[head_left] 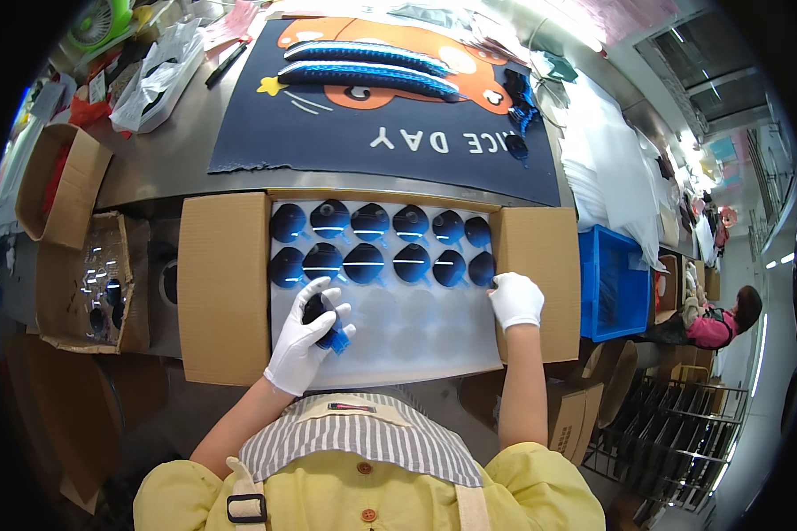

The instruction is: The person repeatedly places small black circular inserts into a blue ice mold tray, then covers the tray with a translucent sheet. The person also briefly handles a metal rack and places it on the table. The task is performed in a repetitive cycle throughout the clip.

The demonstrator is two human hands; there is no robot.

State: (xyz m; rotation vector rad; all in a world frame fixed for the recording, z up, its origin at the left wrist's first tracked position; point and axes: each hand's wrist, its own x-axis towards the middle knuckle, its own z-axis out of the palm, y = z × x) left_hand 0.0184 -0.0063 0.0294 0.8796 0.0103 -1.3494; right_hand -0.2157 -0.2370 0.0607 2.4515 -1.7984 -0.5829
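Observation:
Dark sunglass lenses point(363, 265) with blue tabs lie in two rows on a white sheet point(390, 354) inside an open cardboard box point(224, 283). Faint round shapes show through the sheet nearer me. In a white glove, my left hand point(299, 341) is closed around a small stack of dark lenses point(335, 340) with blue tabs, held over the left part of the sheet. At the box's right inner side, my gloved right hand point(515, 301) has its fingers curled together beside the end lens point(481, 269) of the nearer row. What its fingertips pinch, if anything, is hidden.
Beyond the box, two long rows of stacked lenses point(367, 80) lie on a dark printed mat point(328, 146). A blue crate point(611, 283) stands right of the box. Smaller cartons point(93, 292) stand at left. A person point(713, 327) is far right.

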